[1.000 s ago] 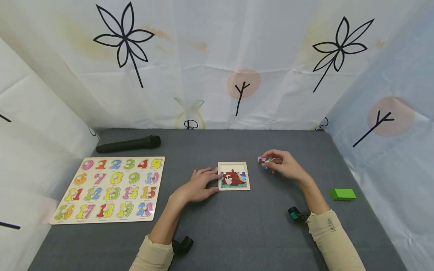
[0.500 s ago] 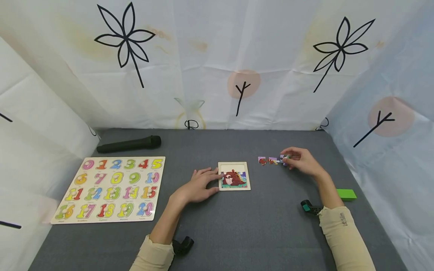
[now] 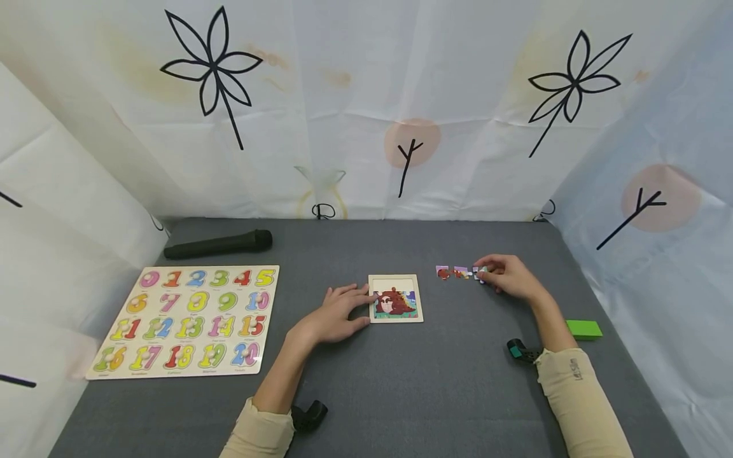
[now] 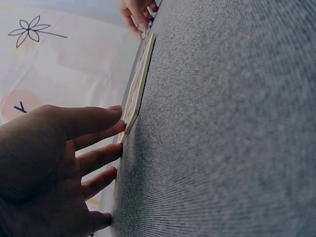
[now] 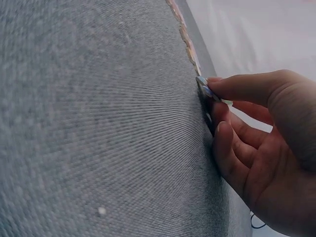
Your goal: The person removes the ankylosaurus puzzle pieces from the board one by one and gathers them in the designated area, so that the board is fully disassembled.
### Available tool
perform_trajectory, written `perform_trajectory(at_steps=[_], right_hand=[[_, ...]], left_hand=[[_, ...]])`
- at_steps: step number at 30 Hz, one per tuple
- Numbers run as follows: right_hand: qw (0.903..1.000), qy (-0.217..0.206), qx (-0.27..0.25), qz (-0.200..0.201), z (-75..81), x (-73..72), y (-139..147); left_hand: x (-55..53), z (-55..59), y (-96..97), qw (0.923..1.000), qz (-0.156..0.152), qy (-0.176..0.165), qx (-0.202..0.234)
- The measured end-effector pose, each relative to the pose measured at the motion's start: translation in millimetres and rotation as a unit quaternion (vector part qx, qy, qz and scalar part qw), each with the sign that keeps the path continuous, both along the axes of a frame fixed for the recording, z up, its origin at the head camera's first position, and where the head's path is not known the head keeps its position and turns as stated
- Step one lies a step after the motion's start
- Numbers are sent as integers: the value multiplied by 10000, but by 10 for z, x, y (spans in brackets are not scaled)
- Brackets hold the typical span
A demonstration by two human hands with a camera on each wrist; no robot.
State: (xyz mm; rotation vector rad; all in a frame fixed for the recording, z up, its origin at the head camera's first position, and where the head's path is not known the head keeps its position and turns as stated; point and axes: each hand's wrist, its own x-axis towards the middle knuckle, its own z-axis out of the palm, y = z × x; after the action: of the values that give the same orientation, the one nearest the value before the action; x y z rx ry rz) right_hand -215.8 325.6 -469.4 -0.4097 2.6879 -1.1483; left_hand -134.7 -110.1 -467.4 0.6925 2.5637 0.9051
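Observation:
A small framed jigsaw puzzle with a red dinosaur picture lies mid-table; the top strip of its tray shows bare wood. My left hand rests beside it, fingers spread and the fingertips at its left edge. In the left wrist view, the index fingertip and thumb of the left hand meet the frame's rim. To the right, my right hand pinches a puzzle piece between thumb and fingers, the piece tilted close over the table. Two more puzzle pieces, a red one and another piece, lie in a row left of it.
A wooden number board lies at the left, with a black microphone behind it. A green block sits right of my right forearm. White printed curtains enclose the table's back and sides.
My right hand has moved right along the row, uncovering two pieces on the table, and now pinches a piece at the row's right end. My left hand and the framed puzzle stay put.

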Motion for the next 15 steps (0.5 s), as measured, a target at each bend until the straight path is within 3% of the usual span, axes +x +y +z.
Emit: perform_trajectory(at_steps=[9,15], right_hand=[[9970,121,504,-571,-5,36,-92],[9962,208,502,-685,-21,58,-102]], left_hand=[[-1,-7,5,10000,4,-9,-17],[4,-10,1,10000,-6,-4,-2]])
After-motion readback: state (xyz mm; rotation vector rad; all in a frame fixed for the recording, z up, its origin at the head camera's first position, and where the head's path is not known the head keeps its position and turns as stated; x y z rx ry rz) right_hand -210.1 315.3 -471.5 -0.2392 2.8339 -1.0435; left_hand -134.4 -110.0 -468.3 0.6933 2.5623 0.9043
